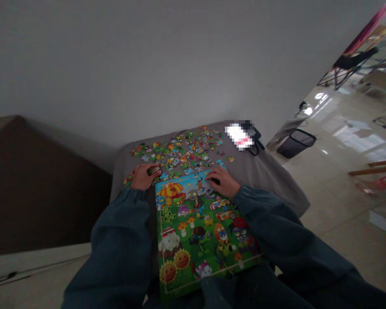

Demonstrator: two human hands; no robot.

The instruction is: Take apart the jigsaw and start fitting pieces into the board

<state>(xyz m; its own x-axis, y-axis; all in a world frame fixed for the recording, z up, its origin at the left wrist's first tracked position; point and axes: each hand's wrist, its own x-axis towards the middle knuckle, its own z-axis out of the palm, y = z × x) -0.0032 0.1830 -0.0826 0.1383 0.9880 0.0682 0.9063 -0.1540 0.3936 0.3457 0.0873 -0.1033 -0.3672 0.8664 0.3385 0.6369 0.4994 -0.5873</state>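
Left hand (143,176) curled on small piece (155,171) | right hand (221,181) flat, open on glossy puzzle board (199,231)

Bright green cartoon puzzle board (199,231), multicoloured loose pieces (180,152), grey tablecloth (263,171).

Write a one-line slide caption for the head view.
Left hand among loose puzzle pieces on a grey-covered table, right hand resting on the top edge of the colourful puzzle board.
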